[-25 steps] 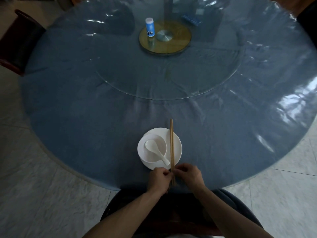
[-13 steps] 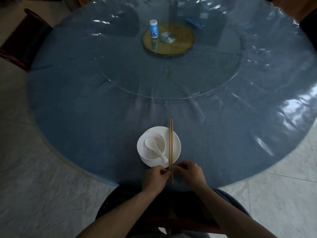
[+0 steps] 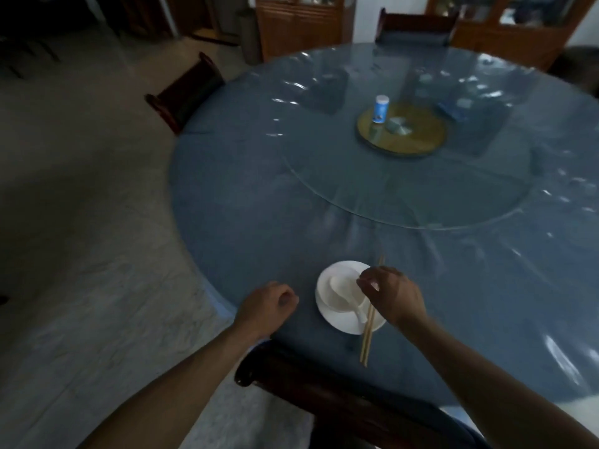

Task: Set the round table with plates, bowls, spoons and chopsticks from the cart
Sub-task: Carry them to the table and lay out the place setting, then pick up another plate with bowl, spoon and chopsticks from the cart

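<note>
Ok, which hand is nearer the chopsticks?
Right. The right hand hovers directly over the chopsticks; the left hand sits off beyond the plate.

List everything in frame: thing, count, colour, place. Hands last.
plate: 1, white, near table edge
bowl: 1, white, on the plate
spoon: 1, white, in the bowl
chopsticks: 1 pair, tan, across plate's right side
round table: 1, blue cover
glass turntable: 1, clear, table centre
bottle: 1, blue-white, on the turntable
chairs: 3 seen, dark wood, around the table
cabinets: brown, far wall
left hand: loosely curled, holds nothing, left of the plate
right hand: over the plate, grip unclear
</note>
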A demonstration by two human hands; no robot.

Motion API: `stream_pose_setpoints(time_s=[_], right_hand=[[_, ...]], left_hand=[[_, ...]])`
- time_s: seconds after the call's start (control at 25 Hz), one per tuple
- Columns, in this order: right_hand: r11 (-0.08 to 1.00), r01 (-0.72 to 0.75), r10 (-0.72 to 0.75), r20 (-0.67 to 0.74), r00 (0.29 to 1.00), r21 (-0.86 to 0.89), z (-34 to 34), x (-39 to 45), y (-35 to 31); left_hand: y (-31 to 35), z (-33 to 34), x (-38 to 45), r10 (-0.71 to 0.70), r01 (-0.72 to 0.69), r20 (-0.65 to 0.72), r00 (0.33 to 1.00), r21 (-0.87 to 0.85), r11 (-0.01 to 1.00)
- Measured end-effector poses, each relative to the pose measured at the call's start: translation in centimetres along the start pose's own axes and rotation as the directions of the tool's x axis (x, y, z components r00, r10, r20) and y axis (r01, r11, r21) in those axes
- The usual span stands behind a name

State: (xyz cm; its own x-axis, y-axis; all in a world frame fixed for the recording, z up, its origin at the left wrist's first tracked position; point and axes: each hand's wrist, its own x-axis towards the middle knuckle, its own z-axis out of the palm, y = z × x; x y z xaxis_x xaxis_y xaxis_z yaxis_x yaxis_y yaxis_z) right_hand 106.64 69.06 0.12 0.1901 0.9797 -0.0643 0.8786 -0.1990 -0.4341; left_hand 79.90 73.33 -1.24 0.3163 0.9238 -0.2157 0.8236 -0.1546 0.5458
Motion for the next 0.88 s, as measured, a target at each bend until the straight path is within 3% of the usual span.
stream_pose_setpoints(time_s=[0.16,0.4,0.72,0.88], right_hand=[[0.950,0.305,-0.303,0.042,0.952,-0.062,1.6,1.5,-9.7],[0.735,0.671,-0.646,0.204,0.736,-0.095,7.6,-1.1,-26.2],[0.459,0.888,-0.855,0.279,0.437,0.016,17.3,-12.0,-45.6],[0.288,0.953,-0.907,0.346,0.240,0.096,20.9,-18.7,-53.3]], left_hand=[[-5.6,-6.5,-3.2,-0.008,0.008,-0.140,0.990,0.000,1.000],[-15.7,-13.1,-13.5,-0.171,0.188,-0.331,0.928,0.019,0.982],[-28.1,-17.6,-32.4,-0.436,0.484,-0.528,0.728,-0.054,0.873],[-32.2,-17.9,-42.5,-0.578,0.616,-0.554,0.600,-0.140,0.775]])
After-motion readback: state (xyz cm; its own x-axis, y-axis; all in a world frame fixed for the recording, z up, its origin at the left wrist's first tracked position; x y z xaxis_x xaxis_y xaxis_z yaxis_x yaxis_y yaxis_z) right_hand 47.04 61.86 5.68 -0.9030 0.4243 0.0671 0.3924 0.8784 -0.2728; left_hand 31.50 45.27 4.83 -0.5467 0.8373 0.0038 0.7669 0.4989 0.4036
